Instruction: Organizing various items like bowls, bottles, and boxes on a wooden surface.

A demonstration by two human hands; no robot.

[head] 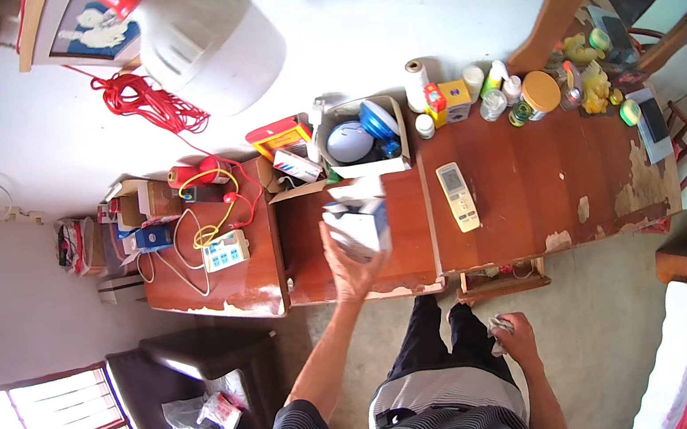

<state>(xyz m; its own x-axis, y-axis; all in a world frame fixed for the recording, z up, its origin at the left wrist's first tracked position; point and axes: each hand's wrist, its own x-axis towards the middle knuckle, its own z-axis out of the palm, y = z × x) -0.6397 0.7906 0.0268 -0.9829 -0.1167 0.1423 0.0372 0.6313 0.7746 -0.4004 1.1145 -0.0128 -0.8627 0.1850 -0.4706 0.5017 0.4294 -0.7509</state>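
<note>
My left hand (353, 273) grips a small white and blue cardboard box (359, 225), its upper flaps open and blurred. The box is above the middle part of a reddish-brown wooden desk (392, 267). Dark contents show at its opening, too unclear to name. Down at my right side, over the floor, my right hand (518, 338) clutches a crumpled greyish cloth (500, 330). Beyond the box, a cardboard carton (405, 154) holds a pale rounded object (351, 142) and a blue and white round one (379, 120). A remote control (458, 196) lies to the right.
On the desk's left stand a power strip (226, 251), cords and small boxes (153, 236). Bottles and a jar (541, 94) line the wall at right, near a mirror (615, 16). A drawer (503, 283) juts out below. A large white bulb (216, 46) hangs close overhead.
</note>
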